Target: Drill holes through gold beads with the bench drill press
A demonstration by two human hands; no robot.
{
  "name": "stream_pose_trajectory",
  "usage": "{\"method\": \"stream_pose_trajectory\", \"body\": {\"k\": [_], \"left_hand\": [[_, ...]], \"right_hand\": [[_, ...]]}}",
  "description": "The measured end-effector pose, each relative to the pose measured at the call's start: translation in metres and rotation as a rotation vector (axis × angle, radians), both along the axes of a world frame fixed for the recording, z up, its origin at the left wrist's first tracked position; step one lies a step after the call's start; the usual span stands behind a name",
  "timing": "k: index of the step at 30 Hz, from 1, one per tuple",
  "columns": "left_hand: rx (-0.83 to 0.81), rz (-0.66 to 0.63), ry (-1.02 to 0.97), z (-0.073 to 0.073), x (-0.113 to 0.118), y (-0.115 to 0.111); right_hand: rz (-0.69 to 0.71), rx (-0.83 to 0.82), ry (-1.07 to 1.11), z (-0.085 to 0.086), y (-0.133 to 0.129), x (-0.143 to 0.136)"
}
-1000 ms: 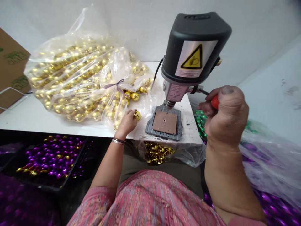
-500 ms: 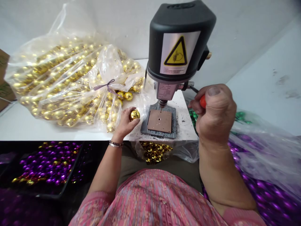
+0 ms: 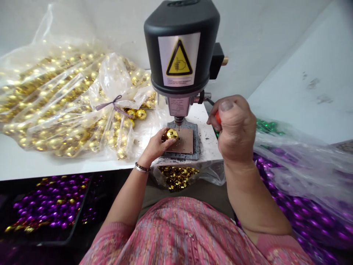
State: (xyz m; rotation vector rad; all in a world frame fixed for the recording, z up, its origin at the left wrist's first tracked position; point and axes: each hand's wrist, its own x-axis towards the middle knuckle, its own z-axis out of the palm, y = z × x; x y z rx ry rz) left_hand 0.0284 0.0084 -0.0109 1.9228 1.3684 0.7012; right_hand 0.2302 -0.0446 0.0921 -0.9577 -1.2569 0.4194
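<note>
My left hand (image 3: 160,144) pinches a shiny gold ball ornament (image 3: 172,134) between thumb and fingers, over the left part of a brown square board (image 3: 185,141). The board has a small hole and lies on the grey base (image 3: 196,138) of a black drill press (image 3: 180,51). The thin bit (image 3: 179,127) points down just above and to the right of the ball; whether they touch I cannot tell. My right hand (image 3: 235,125) is closed round the red knob (image 3: 218,117) of the press's feed lever, at the right of the machine.
A tied clear bag of gold balls (image 3: 63,106) fills the table's left. Below the front edge hangs a bag of gold pieces (image 3: 178,178). A black crate of purple balls (image 3: 49,206) stands lower left; purple balls (image 3: 303,217) and green ones (image 3: 268,127) lie at right.
My left hand has carried the gold ball rightward from beside the base to over the board, near the bit. My right hand stays on the lever knob. The view has shifted.
</note>
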Motion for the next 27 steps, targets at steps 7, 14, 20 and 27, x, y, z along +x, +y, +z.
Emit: {"method": "stream_pose_trajectory", "body": {"k": [7, 14, 20, 27], "left_hand": [[-0.054, 0.037, 0.060, 0.004, 0.008, 0.005], [-0.046, 0.013, 0.116, 0.009, 0.020, 0.012], [-0.071, -0.063, 0.073, 0.004, 0.031, 0.018], [-0.115, -0.067, -0.052, -0.004, 0.029, 0.016]], "right_hand": [[0.009, -0.013, 0.019, 0.001, -0.002, -0.001], [0.008, -0.032, -0.002, 0.001, -0.003, 0.000], [0.012, -0.044, -0.019, -0.001, -0.003, 0.002], [-0.017, -0.045, -0.113, -0.008, -0.006, 0.006]]}}
